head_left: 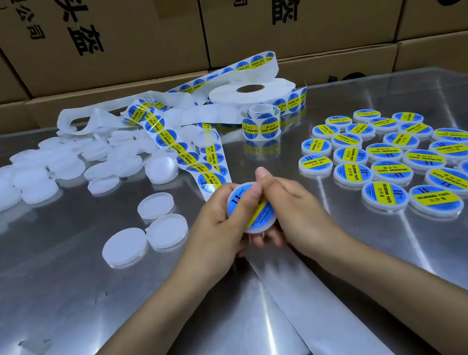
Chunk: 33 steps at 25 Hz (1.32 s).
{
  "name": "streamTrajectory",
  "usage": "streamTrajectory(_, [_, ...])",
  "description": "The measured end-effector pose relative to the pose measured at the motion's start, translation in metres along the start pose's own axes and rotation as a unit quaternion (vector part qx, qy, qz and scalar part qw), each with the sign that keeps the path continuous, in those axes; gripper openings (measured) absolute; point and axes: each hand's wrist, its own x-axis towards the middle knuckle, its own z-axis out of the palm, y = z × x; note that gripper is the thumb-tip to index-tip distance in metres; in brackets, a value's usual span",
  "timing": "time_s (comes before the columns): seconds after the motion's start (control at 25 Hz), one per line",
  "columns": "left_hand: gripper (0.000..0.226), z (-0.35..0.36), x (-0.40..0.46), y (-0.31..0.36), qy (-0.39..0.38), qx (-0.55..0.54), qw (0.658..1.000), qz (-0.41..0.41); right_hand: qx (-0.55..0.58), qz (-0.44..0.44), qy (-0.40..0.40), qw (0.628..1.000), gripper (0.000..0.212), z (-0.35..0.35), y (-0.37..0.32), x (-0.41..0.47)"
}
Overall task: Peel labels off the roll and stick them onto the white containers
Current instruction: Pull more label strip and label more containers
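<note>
hands: I'm watching both of them working one white container (255,219) right in front of me, above the table. The left hand (223,224) is curling around it from the left side, and its thumb (245,203) is pressing down on the blue and yellow label (258,214). The right hand (289,208) is gripping the right edge.

label risk: my guess is it's going on crooked or trapping a wrinkle if that thumb is sliding instead of rolling. The far edge looks like it's lifting a bit, though it's too blurry to be sure.

strip risk: the label strip (209,165) is ending just beyond the fingers, so a careless pull is probably dragging it into the stuck label or folding it on itself.

blanks nearby: three bare containers (156,204) are sitting just left of the hands, easy to knock if the left elbow is swinging out.

done pile: labelled containers (392,166) are crowding the right side, some touching, so setting this one down is needing a gap.

further back: a heap of bare containers (44,175) is spreading far left, with empty backing paper (90,116) looping over it and tangling.

roll: the label roll (253,92) is lying flat at the far edge of the table (62,294), with cardboard boxes (115,43) stacking behind it.
</note>
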Motion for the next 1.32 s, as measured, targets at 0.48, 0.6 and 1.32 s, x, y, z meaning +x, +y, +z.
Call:
streamTrajectory(0.48, [0.052, -0.011, -0.004, -0.001, -0.104, 0.104, 0.989, -0.010, -0.029, 0.058, -0.107, 0.992, 0.049, -0.010, -0.002, 0.005])
streamTrajectory(0.6, [0.053, -0.013, -0.001, -0.004, -0.076, 0.123, 0.989, 0.003, -0.030, 0.025, -0.123, 0.992, 0.051, -0.012, 0.001, 0.007])
streamTrajectory(1.32, [0.049, -0.033, -0.002, -0.018, 0.034, 0.545, 0.838, -0.004, -0.504, -0.012, 0.135, 0.853, 0.025, -0.048, 0.013, 0.015])
